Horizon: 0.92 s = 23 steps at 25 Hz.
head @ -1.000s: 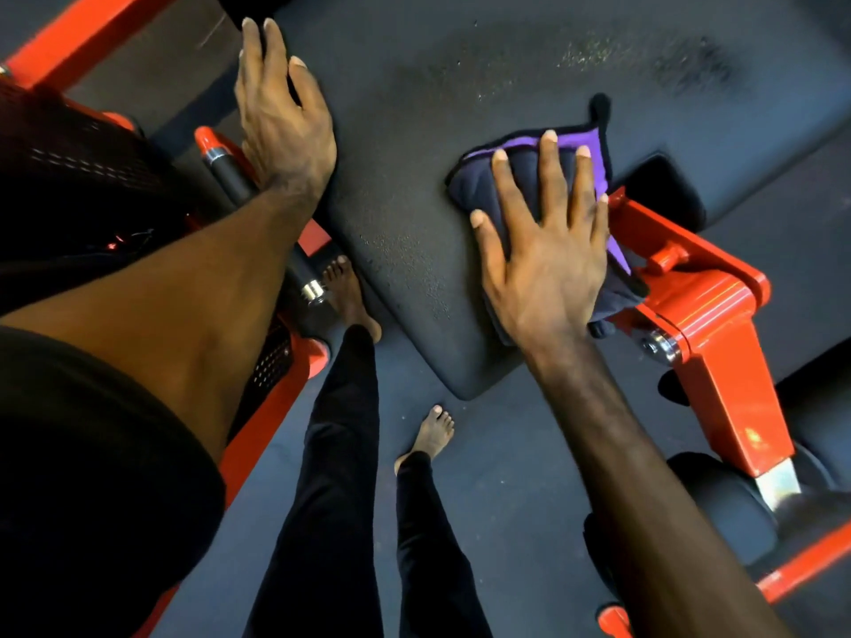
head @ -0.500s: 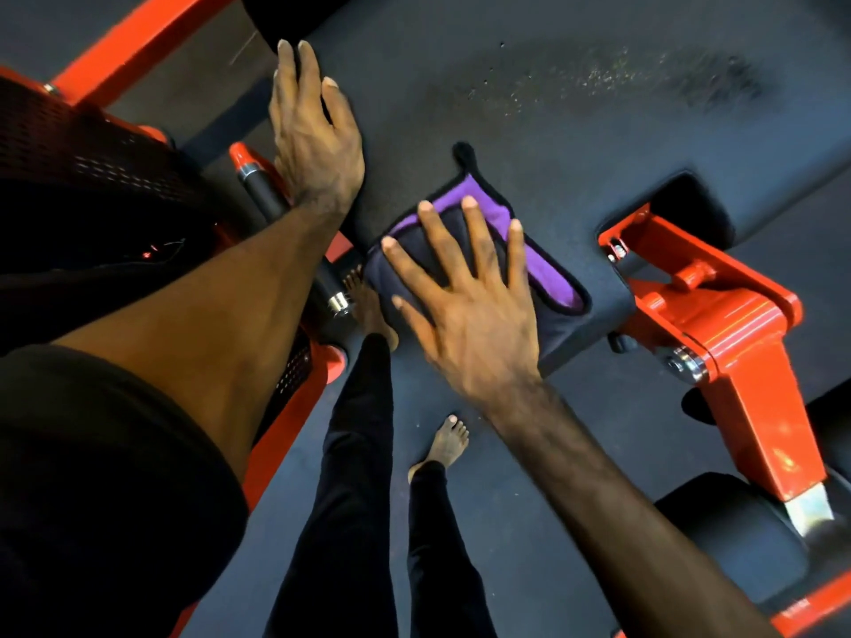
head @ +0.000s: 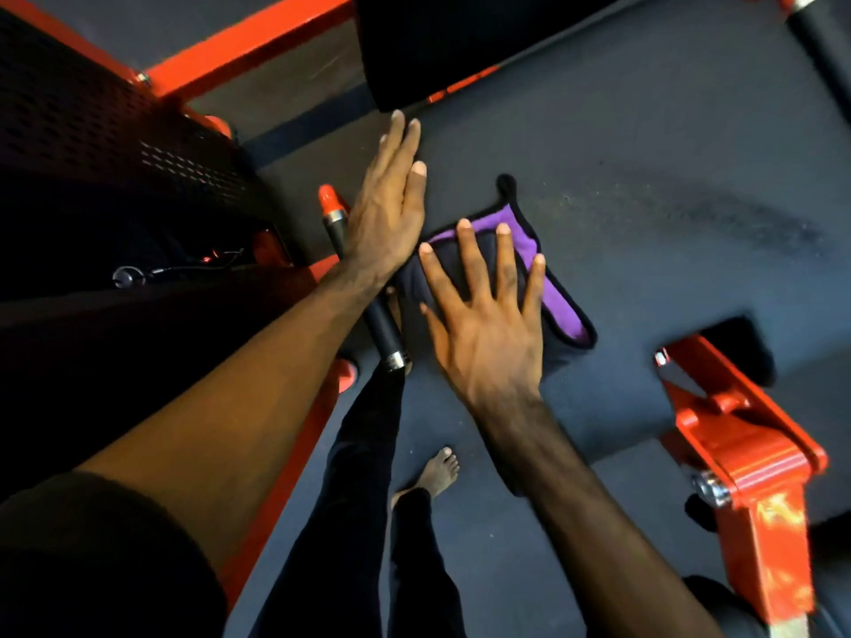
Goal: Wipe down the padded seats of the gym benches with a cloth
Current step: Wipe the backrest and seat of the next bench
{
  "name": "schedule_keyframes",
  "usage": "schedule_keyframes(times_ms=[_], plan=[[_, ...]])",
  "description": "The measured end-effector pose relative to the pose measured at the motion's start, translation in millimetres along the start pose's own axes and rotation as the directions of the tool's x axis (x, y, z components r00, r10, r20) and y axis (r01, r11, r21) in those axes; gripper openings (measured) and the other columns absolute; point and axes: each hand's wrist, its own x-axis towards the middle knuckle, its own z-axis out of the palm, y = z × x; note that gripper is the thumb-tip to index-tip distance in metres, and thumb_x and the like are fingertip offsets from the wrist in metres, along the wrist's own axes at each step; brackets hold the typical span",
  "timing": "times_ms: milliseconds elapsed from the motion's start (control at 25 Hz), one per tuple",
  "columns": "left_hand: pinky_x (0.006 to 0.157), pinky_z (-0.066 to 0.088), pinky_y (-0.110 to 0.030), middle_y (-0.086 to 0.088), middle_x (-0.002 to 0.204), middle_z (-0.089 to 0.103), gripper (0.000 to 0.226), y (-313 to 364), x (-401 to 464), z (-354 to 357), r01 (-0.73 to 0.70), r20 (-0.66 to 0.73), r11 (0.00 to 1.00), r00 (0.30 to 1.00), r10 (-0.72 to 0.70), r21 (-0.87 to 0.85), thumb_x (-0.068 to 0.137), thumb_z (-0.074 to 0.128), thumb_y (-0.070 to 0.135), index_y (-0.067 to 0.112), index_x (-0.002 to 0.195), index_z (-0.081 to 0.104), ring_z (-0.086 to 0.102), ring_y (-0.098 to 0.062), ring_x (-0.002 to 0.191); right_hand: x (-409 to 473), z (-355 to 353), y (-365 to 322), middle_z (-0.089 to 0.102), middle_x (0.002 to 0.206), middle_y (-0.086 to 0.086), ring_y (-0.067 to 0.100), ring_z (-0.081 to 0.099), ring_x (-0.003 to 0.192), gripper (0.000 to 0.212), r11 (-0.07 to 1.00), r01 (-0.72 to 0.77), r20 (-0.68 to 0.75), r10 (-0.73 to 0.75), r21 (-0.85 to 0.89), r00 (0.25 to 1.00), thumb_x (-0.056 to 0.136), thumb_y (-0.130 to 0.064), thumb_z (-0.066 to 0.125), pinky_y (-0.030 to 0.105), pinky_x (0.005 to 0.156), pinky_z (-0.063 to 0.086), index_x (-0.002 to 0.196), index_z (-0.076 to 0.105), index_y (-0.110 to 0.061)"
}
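Guard (head: 115,131): black perforated panel, well left of your fingers.
Handle (head: 364,287): black grip with a red tip, passing under your left wrist.
Left hand (head: 387,218): you lay it flat on the seat's left edge, fingers straight and pressed together, holding nothing.
Cloth (head: 552,287): dark with a purple face, flat on the seat, just right of your left palm and under your right fingers.
Right hand (head: 488,338): you press the cloth down with fingers straight and spread.
Seat (head: 667,177): dark pad stretching beyond your fingertips and off to the right.
Bracket (head: 746,448): red, right of your right wrist.
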Motion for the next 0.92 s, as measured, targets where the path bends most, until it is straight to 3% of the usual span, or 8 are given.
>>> schedule_keyframes(times_ms=[80, 160, 280, 400, 560, 800, 920], plan=[[0.131, 0.025, -0.052, -0.007, 0.174, 0.032, 0.056, -13, -9, -14, 0.008, 0.015, 0.991, 1.000, -0.010, 0.135, 0.114, 0.035, 0.035, 0.013, 0.165, 0.040, 0.029, -0.021, 0.162, -15, -2, 12, 0.016, 0.178, 0.004, 0.039, 0.011, 0.164, 0.056, 1.000, 0.019, -0.001, -0.019, -0.011, 1.000, 0.112, -0.054, 0.035, 0.070, 0.124, 0.017, 0.165, 0.034, -0.036], [0.131, 0.021, -0.053, -0.007, 0.174, 0.033, 0.061, -12, -16, -18, 0.123, -0.034, 0.970, 0.992, -0.119, 0.211, 0.113, 0.028, 0.043, 0.013, 0.165, 0.040, 0.026, -0.023, 0.163, -55, -7, 24, 0.015, 0.178, 0.003, 0.038, 0.010, 0.164, 0.059, 1.000, -0.007, 0.019, 0.007, -0.021, 1.000, 0.110, -0.054, 0.046, 0.069, 0.125, 0.018, 0.165, 0.034, -0.037], [0.131, 0.017, -0.055, -0.008, 0.173, 0.034, 0.062, -14, -22, -13, 0.169, -0.064, 0.959, 0.985, -0.158, 0.230, 0.112, 0.026, 0.044, 0.013, 0.163, 0.043, 0.025, -0.026, 0.163, -59, -13, 28, 0.014, 0.178, 0.003, 0.038, 0.008, 0.164, 0.062, 1.000, -0.024, 0.060, 0.025, -0.016, 0.998, 0.108, -0.055, 0.050, 0.070, 0.125, 0.016, 0.165, 0.032, -0.040], [0.132, 0.021, -0.054, -0.015, 0.171, 0.036, 0.058, -32, -32, -12, 0.204, -0.111, 0.955, 0.977, -0.184, 0.213, 0.113, 0.033, 0.038, 0.006, 0.160, 0.045, 0.024, -0.034, 0.163, 12, -6, 11, 0.012, 0.178, 0.003, 0.040, 0.009, 0.164, 0.057, 0.998, -0.052, 0.013, 0.052, -0.028, 0.999, 0.110, -0.055, 0.041, 0.071, 0.124, 0.014, 0.164, 0.033, -0.040], [0.133, 0.021, -0.043, -0.019, 0.166, 0.044, 0.057, -29, -35, 4, 0.307, -0.256, 0.927, 0.934, -0.249, 0.217, 0.115, 0.036, 0.037, 0.000, 0.156, 0.047, 0.026, -0.038, 0.161, 84, 1, 2, 0.012, 0.178, 0.002, 0.039, 0.008, 0.164, 0.058, 0.999, -0.033, 0.009, 0.033, -0.014, 0.999, 0.110, -0.060, 0.033, 0.070, 0.125, 0.013, 0.165, 0.031, -0.041], [0.130, 0.028, -0.046, -0.019, 0.159, 0.052, 0.052, -34, -33, 6, 0.270, -0.319, 0.937, 0.928, -0.192, 0.221, 0.115, 0.044, 0.037, 0.001, 0.151, 0.054, 0.032, -0.039, 0.158, -3, -11, 16, 0.013, 0.178, 0.002, 0.036, 0.006, 0.165, 0.063, 1.000, -0.021, 0.052, 0.022, -0.012, 0.998, 0.109, -0.057, 0.047, 0.068, 0.125, 0.018, 0.167, 0.027, -0.041], [0.128, 0.031, -0.048, -0.019, 0.155, 0.056, 0.057, -33, -33, 7, 0.272, -0.337, 0.947, 0.919, -0.203, 0.172, 0.115, 0.037, 0.044, 0.001, 0.147, 0.059, 0.035, -0.041, 0.157, 41, -7, 9, 0.011, 0.179, 0.002, 0.039, 0.007, 0.164, 0.061, 0.999, 0.014, 0.052, -0.012, -0.036, 0.999, 0.110, -0.058, 0.041, 0.070, 0.125, 0.015, 0.167, 0.025, -0.042]])
